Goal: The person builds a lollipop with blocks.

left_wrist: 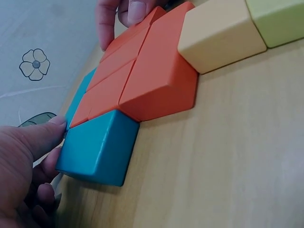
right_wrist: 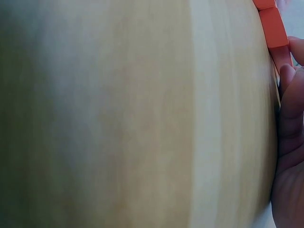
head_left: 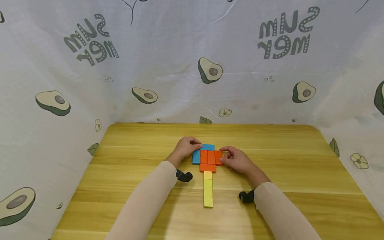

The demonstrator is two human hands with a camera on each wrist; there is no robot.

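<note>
On the wooden table, orange blocks [head_left: 207, 157] lie flat against each other, with one crosswise orange block [left_wrist: 161, 57] on the near side. A blue block [head_left: 196, 157] stands along their left side and another blue block [head_left: 207, 147] along the far side. My left hand [head_left: 188, 146] grips at the corner where the blue blocks meet, thumb tip against them and the other fingers bent. My right hand [head_left: 237, 159] holds the rightmost orange block [right_wrist: 274, 28] at its outer side and far corner with thumb and index finger.
A small pale-yellow block [head_left: 207, 175] and a long yellow-green block [head_left: 208, 193] run in line toward me from the orange ones. Behind the table [head_left: 138, 138] hangs a white cloth [head_left: 177, 42] printed with avocados. Black wrist cameras [head_left: 184, 176] sit below both hands.
</note>
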